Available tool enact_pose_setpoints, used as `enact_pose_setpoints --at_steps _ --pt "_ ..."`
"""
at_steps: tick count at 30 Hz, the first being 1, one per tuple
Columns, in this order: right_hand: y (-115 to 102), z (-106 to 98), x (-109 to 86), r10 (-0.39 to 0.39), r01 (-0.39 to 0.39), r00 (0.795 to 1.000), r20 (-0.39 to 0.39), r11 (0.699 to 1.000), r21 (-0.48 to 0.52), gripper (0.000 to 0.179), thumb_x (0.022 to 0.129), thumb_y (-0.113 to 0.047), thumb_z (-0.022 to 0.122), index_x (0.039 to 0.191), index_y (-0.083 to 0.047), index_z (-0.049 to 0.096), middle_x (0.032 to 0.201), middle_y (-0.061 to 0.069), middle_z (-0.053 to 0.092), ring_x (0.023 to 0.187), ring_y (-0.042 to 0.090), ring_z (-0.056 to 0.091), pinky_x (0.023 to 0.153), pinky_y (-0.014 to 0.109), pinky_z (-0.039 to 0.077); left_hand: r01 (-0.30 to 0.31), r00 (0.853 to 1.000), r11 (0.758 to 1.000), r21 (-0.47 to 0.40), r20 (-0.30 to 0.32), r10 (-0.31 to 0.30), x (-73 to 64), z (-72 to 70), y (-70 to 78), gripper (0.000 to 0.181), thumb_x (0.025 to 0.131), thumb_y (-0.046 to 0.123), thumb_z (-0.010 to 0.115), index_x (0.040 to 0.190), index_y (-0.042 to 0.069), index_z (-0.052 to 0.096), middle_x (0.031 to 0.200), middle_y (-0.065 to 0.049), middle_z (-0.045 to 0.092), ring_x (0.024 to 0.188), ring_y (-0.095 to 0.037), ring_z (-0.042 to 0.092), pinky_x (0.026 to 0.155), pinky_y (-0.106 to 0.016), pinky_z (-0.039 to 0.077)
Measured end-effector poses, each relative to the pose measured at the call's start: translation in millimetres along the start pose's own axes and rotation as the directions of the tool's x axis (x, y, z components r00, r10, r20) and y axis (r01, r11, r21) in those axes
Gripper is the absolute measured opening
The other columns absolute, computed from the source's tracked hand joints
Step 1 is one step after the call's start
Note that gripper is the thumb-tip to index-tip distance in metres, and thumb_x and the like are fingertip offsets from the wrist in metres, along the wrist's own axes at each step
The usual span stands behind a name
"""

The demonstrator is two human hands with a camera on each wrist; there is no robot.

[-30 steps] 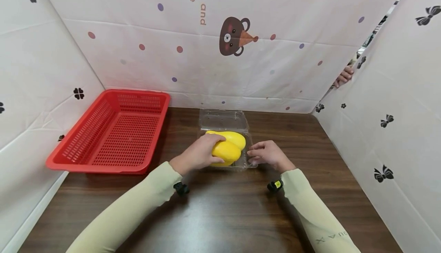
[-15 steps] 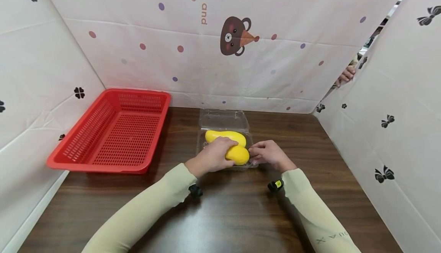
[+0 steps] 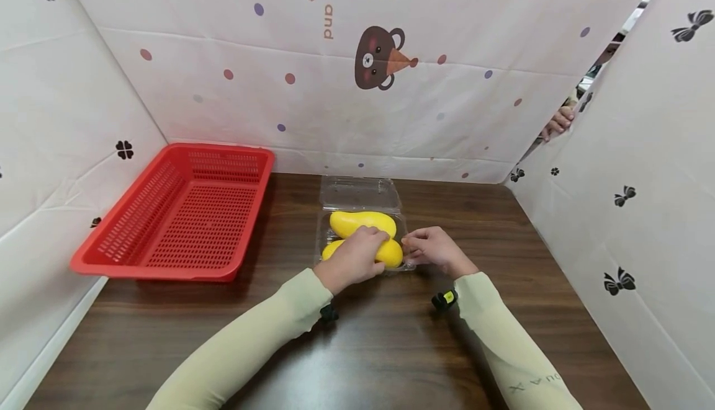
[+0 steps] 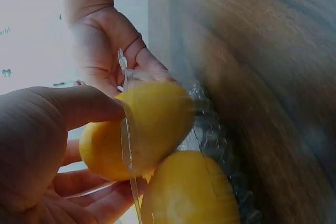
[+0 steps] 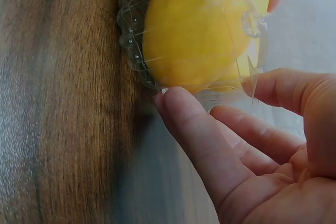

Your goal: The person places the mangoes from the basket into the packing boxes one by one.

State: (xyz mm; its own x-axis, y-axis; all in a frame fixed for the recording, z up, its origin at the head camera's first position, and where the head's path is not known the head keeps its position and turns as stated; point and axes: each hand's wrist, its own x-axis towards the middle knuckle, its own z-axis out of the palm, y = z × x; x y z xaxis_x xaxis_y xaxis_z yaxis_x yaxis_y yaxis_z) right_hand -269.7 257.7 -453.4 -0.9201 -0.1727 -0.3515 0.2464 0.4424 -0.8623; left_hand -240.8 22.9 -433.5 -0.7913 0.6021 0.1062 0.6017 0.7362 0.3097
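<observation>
A clear plastic clamshell box (image 3: 408,236) lies on the table with its lid (image 3: 360,194) folded back toward the wall. One smooth yellow mango (image 3: 363,221) lies along the back of the box. In the front part, my left hand (image 3: 354,258) grips a yellow mango (image 3: 391,254), its thumb on the near side. More yellow (image 3: 331,249) shows left of that hand; the left wrist view has a second mango (image 4: 189,195) lower in the box. My right hand (image 3: 436,252) holds the box's right end, thumb at the rim and forefinger low on the wall.
A red perforated plastic basket (image 3: 212,230) stands at the left on the brown wooden table (image 3: 391,348). White patterned sheets (image 3: 447,106) enclose the back and sides. Another person's hand (image 3: 558,123) holds the sheet's edge at the far right corner.
My left hand has moved right and lowered its mango into the front of the box, uncovering the back mango. The right hand has stayed at the box's right end.
</observation>
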Motion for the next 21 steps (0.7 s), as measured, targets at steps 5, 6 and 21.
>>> enact_pose_setpoints --at_steps 5,6,21 --pt "-0.6 -0.4 -1.1 -0.003 0.003 1.0 -0.006 1.0 0.003 0.035 0.103 -0.02 0.062 0.127 0.006 0.066 0.115 0.021 0.073 0.087 0.022 0.075 0.078 0.034 0.064 -0.013 1.0 1.0 0.008 0.014 0.013 -3.6 -3.4 -1.9 0.055 0.092 0.03 0.075 0.139 0.006 0.061 0.131 -0.009 0.064 0.112 -0.019 0.06 0.102 -0.034 0.054" --pt "-0.8 -0.2 -1.2 -0.003 0.003 1.0 -0.009 1.0 0.001 0.035 0.103 -0.02 0.062 0.126 0.005 0.066 0.116 0.021 0.072 0.087 0.022 0.075 0.078 0.034 0.064 -0.014 1.0 1.0 0.003 0.01 0.014 -4.4 -3.3 -3.0 0.055 0.092 0.03 0.075 0.139 0.006 0.061 0.129 -0.009 0.065 0.109 -0.018 0.06 0.1 -0.033 0.054" --pt "3.1 2.6 1.3 0.006 -0.006 1.0 0.008 1.0 0.017 0.04 0.102 -0.024 0.065 0.127 0.006 0.065 0.114 0.021 0.071 0.086 0.02 0.073 0.079 0.034 0.064 -0.054 0.998 0.995 -0.084 -0.013 0.054 -14.2 3.0 -21.7 0.056 0.098 0.039 0.069 0.14 0.003 0.06 0.133 -0.01 0.064 0.119 -0.023 0.059 0.102 -0.037 0.052"
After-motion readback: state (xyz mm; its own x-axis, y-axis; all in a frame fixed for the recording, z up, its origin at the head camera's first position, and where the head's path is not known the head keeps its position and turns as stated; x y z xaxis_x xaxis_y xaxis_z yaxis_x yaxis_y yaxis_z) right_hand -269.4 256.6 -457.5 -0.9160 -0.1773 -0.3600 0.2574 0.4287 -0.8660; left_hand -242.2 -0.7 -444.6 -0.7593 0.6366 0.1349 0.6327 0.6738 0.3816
